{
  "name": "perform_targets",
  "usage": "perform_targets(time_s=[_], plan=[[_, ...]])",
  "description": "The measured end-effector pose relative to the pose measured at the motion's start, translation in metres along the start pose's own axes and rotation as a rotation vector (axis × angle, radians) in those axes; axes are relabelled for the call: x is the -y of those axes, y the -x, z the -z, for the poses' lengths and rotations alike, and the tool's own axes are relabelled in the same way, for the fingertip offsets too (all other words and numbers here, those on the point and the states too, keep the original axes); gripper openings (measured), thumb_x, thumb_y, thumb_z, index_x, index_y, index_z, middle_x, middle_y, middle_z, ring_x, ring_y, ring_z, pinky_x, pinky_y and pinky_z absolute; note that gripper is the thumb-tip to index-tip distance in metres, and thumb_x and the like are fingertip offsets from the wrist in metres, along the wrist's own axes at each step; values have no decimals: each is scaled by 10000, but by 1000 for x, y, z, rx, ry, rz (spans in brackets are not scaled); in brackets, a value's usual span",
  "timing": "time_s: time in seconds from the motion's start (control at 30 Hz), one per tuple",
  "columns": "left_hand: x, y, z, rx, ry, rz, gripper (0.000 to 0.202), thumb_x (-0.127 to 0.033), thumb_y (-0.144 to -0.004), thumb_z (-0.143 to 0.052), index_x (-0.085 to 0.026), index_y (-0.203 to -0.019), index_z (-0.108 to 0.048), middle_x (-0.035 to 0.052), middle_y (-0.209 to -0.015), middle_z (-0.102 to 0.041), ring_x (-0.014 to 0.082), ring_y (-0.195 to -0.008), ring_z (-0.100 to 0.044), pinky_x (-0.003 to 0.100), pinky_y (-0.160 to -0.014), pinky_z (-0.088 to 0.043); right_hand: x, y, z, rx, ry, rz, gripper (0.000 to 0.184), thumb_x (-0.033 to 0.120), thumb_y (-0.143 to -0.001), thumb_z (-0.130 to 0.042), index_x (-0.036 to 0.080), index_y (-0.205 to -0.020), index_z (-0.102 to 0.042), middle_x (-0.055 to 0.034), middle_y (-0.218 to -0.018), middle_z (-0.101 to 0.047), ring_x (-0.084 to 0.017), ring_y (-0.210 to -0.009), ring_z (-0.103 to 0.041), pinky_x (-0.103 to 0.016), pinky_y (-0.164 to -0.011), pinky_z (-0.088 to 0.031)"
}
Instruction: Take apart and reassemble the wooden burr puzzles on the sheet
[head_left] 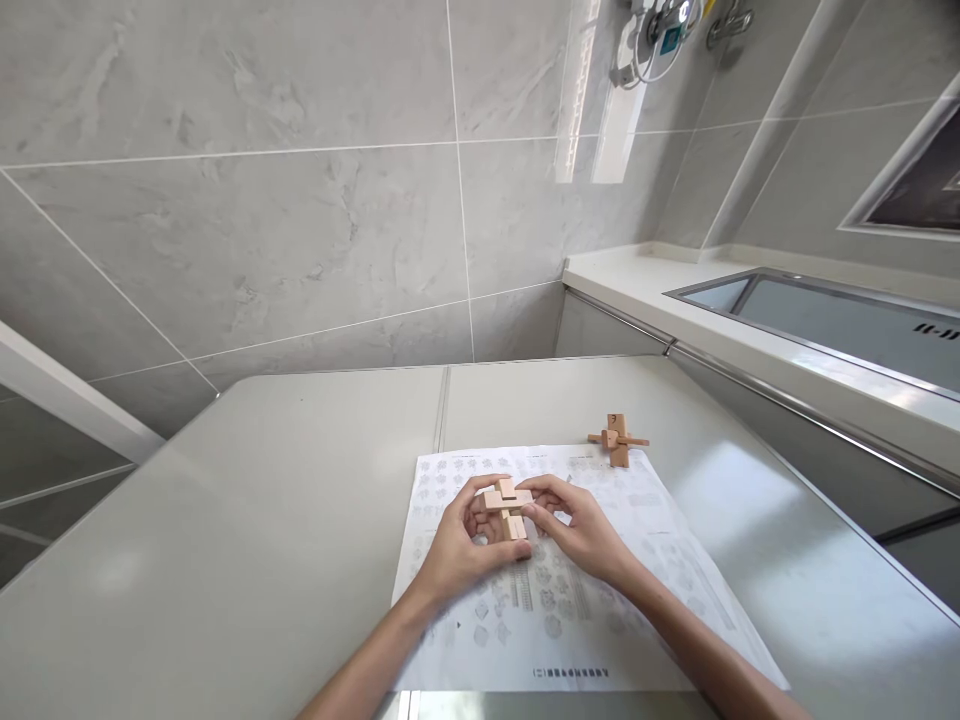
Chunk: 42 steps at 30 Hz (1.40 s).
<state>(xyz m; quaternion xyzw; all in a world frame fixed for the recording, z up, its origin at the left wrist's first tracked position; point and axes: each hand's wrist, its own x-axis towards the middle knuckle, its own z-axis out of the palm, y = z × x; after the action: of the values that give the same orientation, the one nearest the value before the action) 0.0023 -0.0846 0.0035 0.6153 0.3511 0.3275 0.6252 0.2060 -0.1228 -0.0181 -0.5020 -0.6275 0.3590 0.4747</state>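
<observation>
Between my two hands is a light wooden interlocking burr puzzle (pixel 507 503), held a little above a printed sheet. My left hand (pixel 466 540) grips it from the left, with its thumb at the lower end and its fingers behind the top. From the right, my right hand (pixel 571 522) pinches one bar end between thumb and forefinger. My palms hide part of the puzzle's sides. Below lies the white instruction sheet (pixel 592 610), printed with small drawings of pieces.
A second, darker wooden burr puzzle (pixel 616 440) rests at the sheet's upper right edge. The pale table (pixel 315 500) has a seam across it. Behind it rises a grey tiled wall (pixel 300 230); to the right stands a counter (pixel 637 280) with a sink (pixel 825 320).
</observation>
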Motion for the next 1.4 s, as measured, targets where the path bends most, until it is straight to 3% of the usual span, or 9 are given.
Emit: perform_targets(time_s=[0.2,0.43,0.6,0.77,0.93,1.1,1.17,1.27,1.4], plan=[[2,-1,0,-15,-3,-6,673,-353,-683,-961,-232,-1238,-602,23,-972,-723,184,-855,-670,292,-756,-520,-9,1,-8,-55,28,13,317,513,-1037,-568,246,-1145,-701,-50,-892,-756,-211,-719,-672,-329,-682,-544],[6,0,1,-7,3,-9,669,-334,-685,-969,-227,-1231,-597,24,-982,-717,169,-839,-659,276,-740,-510,-12,3,-10,-62,21,-12,308,497,-1040,-573,235,-1132,-706,-19,-768,-703,-200,-667,-628,-321,-676,-525],[3,-1,0,-17,113,26,656,-364,-673,-981,-213,-1197,-617,24,-951,-713,170,-814,-678,276,-729,-533,-12,1,-9,-40,-35,-46,365,552,-1035,-573,234,-1171,-690,-26,-825,-715,-190,-644,-630,-322,-657,-537],[2,-6,4,-160,224,44,677,-380,-687,-982,-220,-1234,-616,64,-1035,-764,182,-851,-701,317,-797,-561,-14,1,-6,-77,86,-83,314,514,-1060,-535,253,-1186,-654,-38,-901,-724,-207,-702,-638,-337,-654,-528],[7,-10,7,-290,188,55,620,-391,-721,-961,-226,-1219,-631,60,-1047,-781,119,-700,-629,263,-672,-505,-10,4,-3,32,357,-16,194,398,-1039,-582,271,-1176,-634,-43,-1001,-690,-228,-794,-650,-375,-707,-534],[5,-10,5,-287,210,45,586,-378,-735,-952,-231,-1204,-634,69,-1121,-769,109,-722,-623,232,-635,-483,-7,7,4,257,389,65,691,402,-796,-889,307,-1389,-547,-90,-1340,-590,-315,-1150,-627,-445,-929,-565],[4,-10,5,-270,205,48,571,-377,-737,-951,-231,-1190,-637,66,-1130,-770,101,-705,-615,231,-633,-482,-9,6,5,239,393,53,662,377,-777,-901,298,-1346,-573,-97,-1339,-588,-336,-1203,-600,-477,-985,-545],[4,-8,4,-236,209,48,580,-377,-739,-951,-234,-1199,-628,85,-1190,-762,129,-792,-667,250,-694,-515,-12,5,5,170,304,-45,492,319,-824,-844,289,-1246,-594,-79,-1258,-635,-313,-1142,-622,-484,-979,-535],[6,-7,3,-177,230,52,688,-388,-732,-957,-247,-1301,-596,120,-1251,-742,210,-964,-731,322,-818,-568,-16,1,4,99,-46,-160,504,324,-847,-830,290,-1255,-537,-73,-1255,-669,-266,-1064,-654,-449,-941,-543]])
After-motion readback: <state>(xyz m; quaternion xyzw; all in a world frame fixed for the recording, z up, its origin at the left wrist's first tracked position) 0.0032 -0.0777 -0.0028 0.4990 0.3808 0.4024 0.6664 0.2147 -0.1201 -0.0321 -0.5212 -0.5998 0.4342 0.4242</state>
